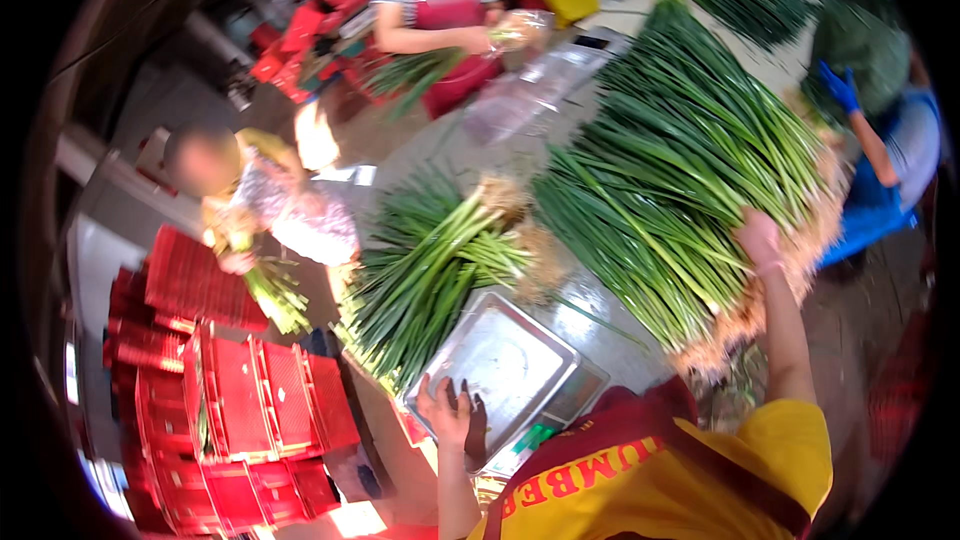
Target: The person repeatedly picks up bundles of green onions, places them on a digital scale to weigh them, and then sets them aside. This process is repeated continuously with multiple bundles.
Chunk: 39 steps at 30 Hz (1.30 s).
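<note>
My left hand (448, 412) has its fingers spread, with nothing in them, over the near left side of the shiny metal pan (517, 375) of a weighing scale. My right hand (759, 240) reaches into a large pile of green onions (675, 165), near the pale stalk ends. Its fingertips are hidden among the stalks, so their grip does not show. Hairy tan roots (806, 247) line the pile's right side. Left of the pile, beyond the scale, lies a smaller heap of green onions (439, 270), its roots pointing right.
Across the metal table (600, 307) a person (442, 30) holds green onions near clear plastic bags (517, 94). Another person (277, 195) at left carries a bunch. At right a blue-gloved person (900, 142) handles a green bundle. Red plastic crates (247, 397) are stacked at lower left.
</note>
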Tool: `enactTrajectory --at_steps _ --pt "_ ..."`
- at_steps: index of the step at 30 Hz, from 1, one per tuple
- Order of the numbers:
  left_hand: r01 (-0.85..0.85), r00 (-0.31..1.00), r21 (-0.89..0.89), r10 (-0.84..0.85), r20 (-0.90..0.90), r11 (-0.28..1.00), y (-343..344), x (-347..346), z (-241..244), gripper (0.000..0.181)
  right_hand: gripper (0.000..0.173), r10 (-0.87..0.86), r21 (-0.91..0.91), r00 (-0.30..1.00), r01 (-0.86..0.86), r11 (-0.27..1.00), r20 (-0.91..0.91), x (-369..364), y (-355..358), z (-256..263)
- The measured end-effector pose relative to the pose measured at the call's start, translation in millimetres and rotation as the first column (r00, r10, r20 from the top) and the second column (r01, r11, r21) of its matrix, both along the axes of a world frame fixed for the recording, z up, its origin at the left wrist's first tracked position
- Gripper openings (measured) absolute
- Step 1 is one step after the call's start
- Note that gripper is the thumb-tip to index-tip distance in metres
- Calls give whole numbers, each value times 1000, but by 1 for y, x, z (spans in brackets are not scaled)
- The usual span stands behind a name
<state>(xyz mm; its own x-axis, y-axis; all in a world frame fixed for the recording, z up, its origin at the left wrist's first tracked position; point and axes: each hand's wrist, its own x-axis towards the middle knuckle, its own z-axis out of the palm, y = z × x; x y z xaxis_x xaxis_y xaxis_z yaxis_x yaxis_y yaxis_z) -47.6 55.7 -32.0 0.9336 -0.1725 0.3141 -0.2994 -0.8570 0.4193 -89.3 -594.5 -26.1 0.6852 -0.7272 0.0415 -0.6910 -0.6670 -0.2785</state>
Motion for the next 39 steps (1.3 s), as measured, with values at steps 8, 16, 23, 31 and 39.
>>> enactTrajectory --at_steps 8,16,23,31,39 --pt "-28 999 4 28 33 1000 1 -2 -4 46 95 -195 -230 965 153 961 -174 27 -64 -53" --pt "-32 999 10 32 2 999 -7 -14 -10 44 54 -37 -62 966 22 998 -257 23 -14 -19" --pt "15 1000 -12 -16 -16 1000 -10 -13 -3 42 35 96 18 994 -95 995 -55 7 -1 15" --pt "40 999 13 -40 -9 999 -9 -14 -7 40 40 29 100 990 -43 994 135 8 13 42" --pt "80 997 -30 -80 13 996 -10 -16 -14 38 51 -14 46 986 22 999 -169 13 32 -53"
